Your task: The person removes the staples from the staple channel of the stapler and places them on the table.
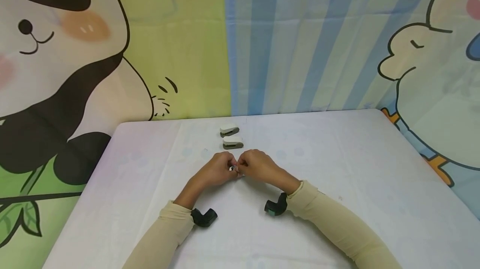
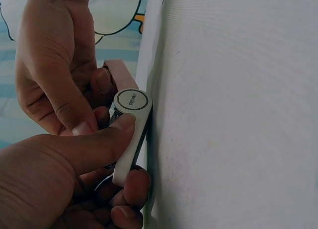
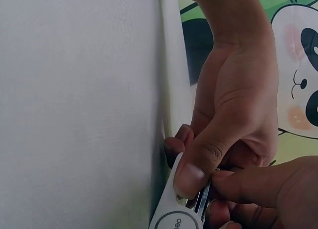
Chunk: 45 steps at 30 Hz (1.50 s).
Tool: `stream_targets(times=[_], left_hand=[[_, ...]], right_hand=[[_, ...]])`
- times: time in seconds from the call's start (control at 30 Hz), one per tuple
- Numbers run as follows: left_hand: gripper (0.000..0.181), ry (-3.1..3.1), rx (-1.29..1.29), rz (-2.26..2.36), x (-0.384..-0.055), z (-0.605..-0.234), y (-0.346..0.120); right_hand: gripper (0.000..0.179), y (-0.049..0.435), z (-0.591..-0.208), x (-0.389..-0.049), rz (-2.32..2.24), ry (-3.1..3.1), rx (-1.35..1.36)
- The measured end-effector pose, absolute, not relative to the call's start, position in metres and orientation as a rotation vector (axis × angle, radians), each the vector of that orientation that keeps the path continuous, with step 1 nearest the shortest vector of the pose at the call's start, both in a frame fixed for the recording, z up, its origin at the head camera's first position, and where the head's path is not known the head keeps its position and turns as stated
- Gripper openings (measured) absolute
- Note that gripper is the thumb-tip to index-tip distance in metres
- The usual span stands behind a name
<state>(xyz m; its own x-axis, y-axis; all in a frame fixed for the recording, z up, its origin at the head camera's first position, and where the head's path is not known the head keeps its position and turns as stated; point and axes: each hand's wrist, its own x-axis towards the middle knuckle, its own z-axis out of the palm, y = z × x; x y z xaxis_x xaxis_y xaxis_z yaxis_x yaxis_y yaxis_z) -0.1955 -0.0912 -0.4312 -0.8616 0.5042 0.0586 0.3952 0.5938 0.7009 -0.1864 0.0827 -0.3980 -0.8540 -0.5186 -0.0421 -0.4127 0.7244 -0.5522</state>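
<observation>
A small white stapler (image 2: 130,139) with a round logo on its end is in my left hand (image 1: 217,171). In the left wrist view, that hand's thumb presses along its top and the fingers curl beneath. My right hand (image 1: 258,165) meets it from the other side, its thumb and fingertips pinching at the stapler's open side. There the right wrist view shows a bare metal rail (image 3: 202,201). What lies between the right fingertips is hidden. A pale pinkish piece (image 2: 119,74) juts out beyond the logo end; what it belongs to I cannot tell.
Two small white-and-grey staplers, a farther one (image 1: 229,130) and a nearer one (image 1: 233,142), lie just beyond the hands on the white-covered table (image 1: 318,148). A black wrist device is strapped at each sleeve cuff. A printed cartoon curtain (image 1: 300,44) hangs behind the table.
</observation>
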Motion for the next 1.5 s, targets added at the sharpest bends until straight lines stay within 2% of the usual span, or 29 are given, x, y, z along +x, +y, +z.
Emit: stream_targets(times=[0.27, 0.57, 0.8, 1.03, 1.23, 1.5], left_hand=[[0.017, 2.644, 0.737, 1.121, -0.197, -0.432, -0.091], [0.017, 2.610, 0.653, 1.098, -0.196, -0.430, -0.092], [0.017, 2.621, 0.652, 1.094, -0.196, -0.430, -0.093], [0.017, 2.631, 0.664, 1.073, -0.196, -0.431, -0.090], [0.016, 2.637, 0.676, 1.059, -0.194, -0.429, -0.089], [0.016, 2.637, 0.664, 1.053, -0.194, -0.428, -0.090]], right_hand=[[0.012, 0.090, -0.391, -0.187, -0.724, 2.879, -0.999], [0.016, 0.105, -0.386, -0.201, -0.962, 2.968, -1.033], [0.010, 0.115, -0.389, -0.217, -1.090, 2.974, -0.995], [0.009, 0.139, -0.395, -0.241, -1.170, 2.907, -0.823], [0.012, 0.158, -0.402, -0.268, -1.127, 2.920, -0.712], [0.015, 0.160, -0.408, -0.295, -1.027, 2.917, -0.630]])
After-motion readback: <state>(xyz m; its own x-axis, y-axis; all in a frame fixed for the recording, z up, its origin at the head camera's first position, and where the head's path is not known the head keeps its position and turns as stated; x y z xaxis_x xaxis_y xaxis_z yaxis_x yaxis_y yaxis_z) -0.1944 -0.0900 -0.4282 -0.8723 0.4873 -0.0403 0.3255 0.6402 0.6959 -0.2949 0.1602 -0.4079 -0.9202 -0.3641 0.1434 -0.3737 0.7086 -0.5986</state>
